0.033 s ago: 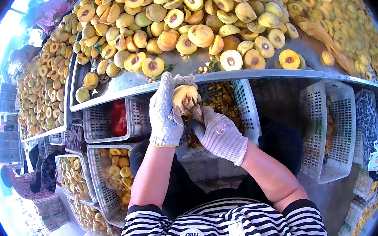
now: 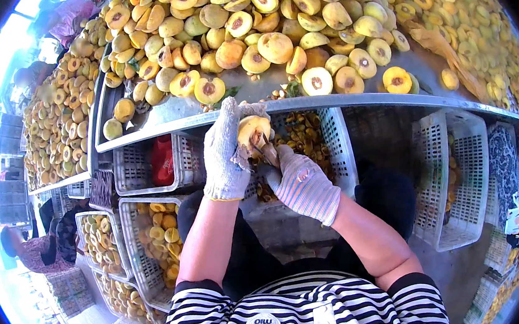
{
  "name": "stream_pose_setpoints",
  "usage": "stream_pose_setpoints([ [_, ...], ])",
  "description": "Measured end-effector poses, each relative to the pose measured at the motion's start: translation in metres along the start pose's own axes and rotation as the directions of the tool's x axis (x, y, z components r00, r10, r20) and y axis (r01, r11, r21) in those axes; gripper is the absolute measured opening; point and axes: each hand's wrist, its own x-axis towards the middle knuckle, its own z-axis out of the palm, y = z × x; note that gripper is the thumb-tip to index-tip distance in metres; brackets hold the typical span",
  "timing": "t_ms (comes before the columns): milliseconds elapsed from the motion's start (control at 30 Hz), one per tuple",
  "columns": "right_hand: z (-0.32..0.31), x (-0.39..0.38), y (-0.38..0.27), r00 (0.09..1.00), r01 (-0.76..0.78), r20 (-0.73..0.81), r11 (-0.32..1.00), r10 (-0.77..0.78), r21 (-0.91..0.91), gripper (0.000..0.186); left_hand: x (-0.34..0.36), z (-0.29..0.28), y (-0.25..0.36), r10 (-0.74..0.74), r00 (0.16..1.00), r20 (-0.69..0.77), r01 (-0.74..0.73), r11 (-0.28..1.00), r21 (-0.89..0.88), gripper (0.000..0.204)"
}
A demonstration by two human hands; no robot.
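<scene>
1. Head view: a halved yellow fruit [image 2: 253, 131] is gripped in the gloved left hand [image 2: 228, 153], cut face turned toward the right hand [image 2: 303, 182]; the step is judged best done with the fruit held steady and the small tool [image 2: 268, 151] worked around the pit, away from the glove.
2. Same view: the left fingers [image 2: 229, 118] are curled around the fruit, just below the tabletop [image 2: 340, 101] edge and above the white basket [image 2: 337, 138]; the right fingers are pinched on the tool, whose tip touches the fruit.

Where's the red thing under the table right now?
In the head view, the red plastic object sits in a white slatted plastic crate under the metal table edge, left of the gloved left hand.
</scene>
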Motion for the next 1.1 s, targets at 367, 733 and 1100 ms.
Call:
stream_pose_setpoints([
  [367, -0.003, -0.015, 0.023, 0.922, 0.380, -0.107, 0.923, -0.373, 0.057, 0.033, -0.008, 0.026, 0.031, 0.450, 0.785, 0.426, -0.617, 0.506, 0.603, 0.017],
  [733, -0.026, -0.025, 0.000, 0.864, -0.446, 0.487, 0.642, 0.126, 0.624, 0.032, 0.001, 0.020, 0.040, 0.000, 0.895, 0.446, -0.257, 0.818, 0.514, 0.015],
  [1100, -0.017, -0.019, 0.005, 0.819, -0.424, 0.558, 0.513, -0.133, 0.746, 0.028, -0.009, 0.017, 0.026, -0.150, 0.900, 0.409, 0.217, 0.969, -0.120, 0.052],
])
